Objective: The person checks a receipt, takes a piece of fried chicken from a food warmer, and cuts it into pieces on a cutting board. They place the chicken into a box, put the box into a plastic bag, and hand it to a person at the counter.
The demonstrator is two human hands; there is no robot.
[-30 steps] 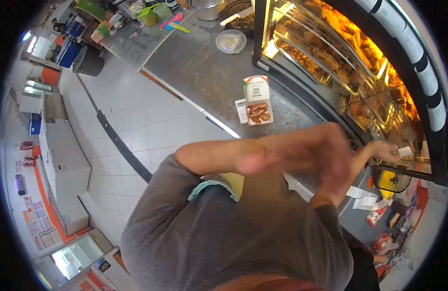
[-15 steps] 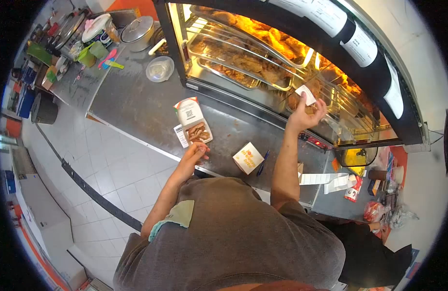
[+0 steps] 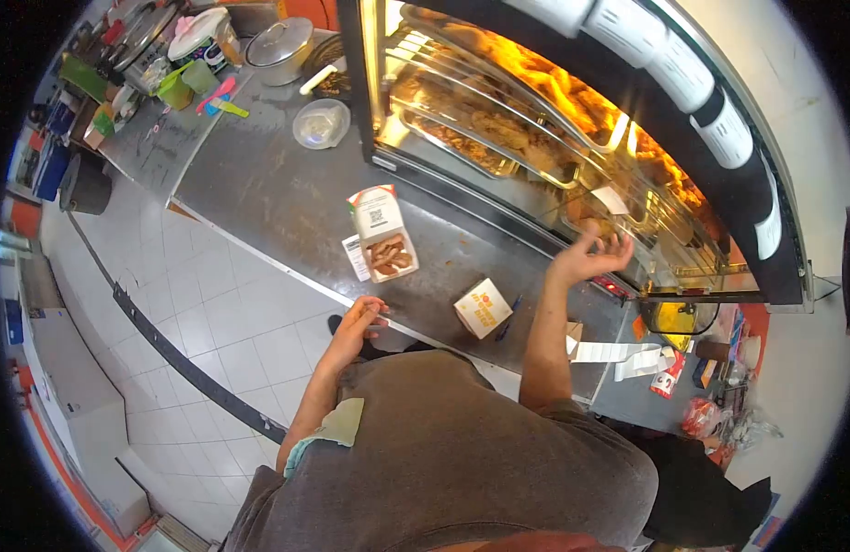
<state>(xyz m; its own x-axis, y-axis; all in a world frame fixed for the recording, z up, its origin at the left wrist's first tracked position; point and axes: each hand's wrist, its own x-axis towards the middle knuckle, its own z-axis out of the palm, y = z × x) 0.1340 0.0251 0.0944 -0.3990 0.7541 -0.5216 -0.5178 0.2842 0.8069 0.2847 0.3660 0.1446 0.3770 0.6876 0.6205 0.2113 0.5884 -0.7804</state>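
My right hand (image 3: pixel 590 258) is raised at the front of the heated display cabinet (image 3: pixel 462 189), its fingers apart. Just beyond the fingertips a small white paper slip (image 3: pixel 612 200) shows against the glass, apart from the hand. My left hand (image 3: pixel 356 327) hovers by the counter's near edge, fingers loosely curled, with nothing visible in it. Close to it stands an opened takeaway box (image 3: pixel 381 216) holding browned food pieces (image 3: pixel 388 254). A printed receipt (image 3: pixel 356 257) lies against that box's left side. Between my hands sits a closed white box with yellow lettering (image 3: pixel 482 308).
Beside the closed box lies a blue pen (image 3: pixel 509 317). A paper strip (image 3: pixel 618 353) trails over the counter at right. A clear plastic bowl (image 3: pixel 321 123) and a lidded pot (image 3: pixel 279 51) stand to the left. Trays of browned food (image 3: pixel 480 120) fill the cabinet.
My right hand has let go of the paper slip and drawn slightly back, its fingers spreading. The slip stays at the glass. My left hand has dropped a little away from the opened box.
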